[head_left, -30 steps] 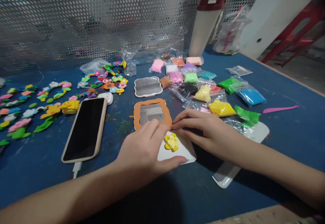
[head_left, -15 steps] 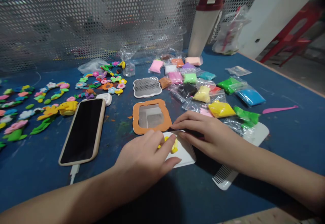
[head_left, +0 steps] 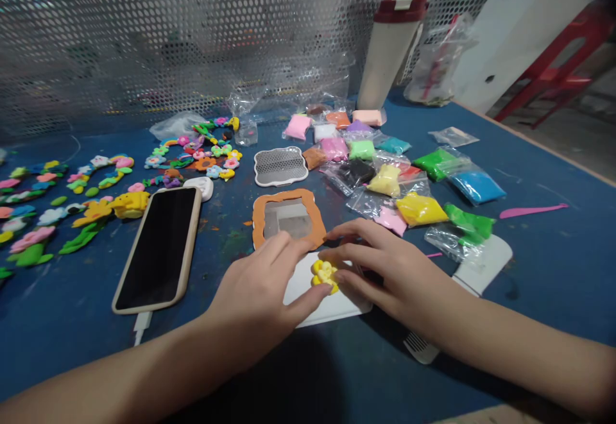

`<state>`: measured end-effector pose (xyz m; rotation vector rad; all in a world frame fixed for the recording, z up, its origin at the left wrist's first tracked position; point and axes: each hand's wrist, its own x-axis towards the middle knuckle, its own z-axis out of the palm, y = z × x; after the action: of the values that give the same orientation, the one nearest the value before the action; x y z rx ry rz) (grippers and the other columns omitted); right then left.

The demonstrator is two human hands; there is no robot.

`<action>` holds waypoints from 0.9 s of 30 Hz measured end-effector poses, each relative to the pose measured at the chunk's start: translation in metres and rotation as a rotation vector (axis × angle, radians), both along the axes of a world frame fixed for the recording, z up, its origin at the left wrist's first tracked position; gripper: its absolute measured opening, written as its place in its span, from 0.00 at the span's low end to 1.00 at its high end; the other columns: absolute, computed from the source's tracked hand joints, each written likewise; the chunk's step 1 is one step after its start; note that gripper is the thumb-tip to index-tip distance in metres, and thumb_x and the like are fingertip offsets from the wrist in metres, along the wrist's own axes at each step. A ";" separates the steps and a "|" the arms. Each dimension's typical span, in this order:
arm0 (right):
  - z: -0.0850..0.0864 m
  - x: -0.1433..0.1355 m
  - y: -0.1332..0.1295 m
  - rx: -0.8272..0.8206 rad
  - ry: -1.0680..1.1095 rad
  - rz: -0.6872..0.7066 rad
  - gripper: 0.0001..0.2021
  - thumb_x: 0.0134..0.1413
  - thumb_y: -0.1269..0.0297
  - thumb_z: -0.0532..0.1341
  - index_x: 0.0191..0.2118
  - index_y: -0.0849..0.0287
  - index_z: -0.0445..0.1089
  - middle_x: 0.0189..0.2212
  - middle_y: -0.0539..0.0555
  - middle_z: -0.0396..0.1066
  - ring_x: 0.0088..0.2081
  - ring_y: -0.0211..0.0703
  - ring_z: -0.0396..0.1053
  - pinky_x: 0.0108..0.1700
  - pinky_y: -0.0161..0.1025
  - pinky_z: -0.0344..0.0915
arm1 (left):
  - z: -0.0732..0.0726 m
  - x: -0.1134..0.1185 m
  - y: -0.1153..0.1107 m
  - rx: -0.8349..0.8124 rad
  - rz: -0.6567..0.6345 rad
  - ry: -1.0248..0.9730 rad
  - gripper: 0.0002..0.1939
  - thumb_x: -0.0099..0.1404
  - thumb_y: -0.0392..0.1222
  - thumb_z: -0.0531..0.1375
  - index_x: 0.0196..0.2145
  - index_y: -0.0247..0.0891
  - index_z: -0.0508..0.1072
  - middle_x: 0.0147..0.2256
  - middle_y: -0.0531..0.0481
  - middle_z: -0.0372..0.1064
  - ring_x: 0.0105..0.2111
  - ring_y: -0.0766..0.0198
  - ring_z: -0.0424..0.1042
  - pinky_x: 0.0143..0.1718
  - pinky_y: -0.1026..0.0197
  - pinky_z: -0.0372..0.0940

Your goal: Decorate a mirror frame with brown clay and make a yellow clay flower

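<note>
A small yellow clay flower [head_left: 325, 274] with a paler centre lies on a flat white panel [head_left: 308, 307] in front of me. My left hand [head_left: 262, 283] rests over the panel's left part, thumb stretched to the flower's lower edge and fingers apart. From the right, my right hand [head_left: 385, 260] reaches in with spread fingers, the fingertips at the flower's right side. Just beyond the panel is a mirror [head_left: 289, 219] framed in orange clay, its lower edge partly behind my fingers. A white comb [head_left: 486, 263] lies partly beneath my right forearm.
A phone [head_left: 161, 247] with a cable lies at left, near colourful clay pieces [head_left: 99, 209]. Bagged clay [head_left: 418, 209] is spread at right, with a pink tool [head_left: 533, 211]. A tumbler [head_left: 392, 52] stands behind. A white-rimmed mirror [head_left: 280, 166] lies further back.
My left fingers have lifted back and left off the yellow clay, uncovering the flower with its pale centre. My right fingers have come in closer to it.
</note>
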<state>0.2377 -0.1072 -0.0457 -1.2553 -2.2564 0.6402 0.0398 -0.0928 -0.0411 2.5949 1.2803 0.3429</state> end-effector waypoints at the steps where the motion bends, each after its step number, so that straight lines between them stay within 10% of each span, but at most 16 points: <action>1: 0.000 0.000 0.000 -0.004 0.010 0.002 0.10 0.58 0.69 0.54 0.42 0.58 0.72 0.45 0.59 0.64 0.46 0.45 0.64 0.47 0.44 0.65 | 0.000 0.000 0.000 -0.025 0.007 -0.015 0.18 0.63 0.50 0.54 0.49 0.42 0.64 0.34 0.52 0.65 0.35 0.62 0.69 0.30 0.63 0.61; 14: 0.012 -0.003 -0.004 -0.263 0.220 -0.077 0.05 0.51 0.74 0.59 0.33 0.57 0.68 0.28 0.48 0.70 0.28 0.36 0.67 0.30 0.33 0.64 | 0.009 0.006 0.007 -0.306 0.008 -0.217 0.09 0.61 0.47 0.58 0.30 0.40 0.73 0.29 0.54 0.61 0.28 0.67 0.64 0.27 0.65 0.56; 27: 0.005 -0.002 0.007 -0.673 0.747 -0.124 0.11 0.47 0.64 0.65 0.37 0.59 0.66 0.32 0.51 0.72 0.34 0.37 0.71 0.38 0.37 0.68 | 0.016 0.003 0.015 -0.476 0.072 -0.357 0.13 0.62 0.45 0.55 0.25 0.38 0.72 0.26 0.55 0.63 0.26 0.68 0.63 0.26 0.66 0.57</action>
<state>0.2353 -0.1003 -0.0410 -1.1366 -1.3659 1.5906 0.0432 -0.0779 -0.0250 1.9905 1.1591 0.4289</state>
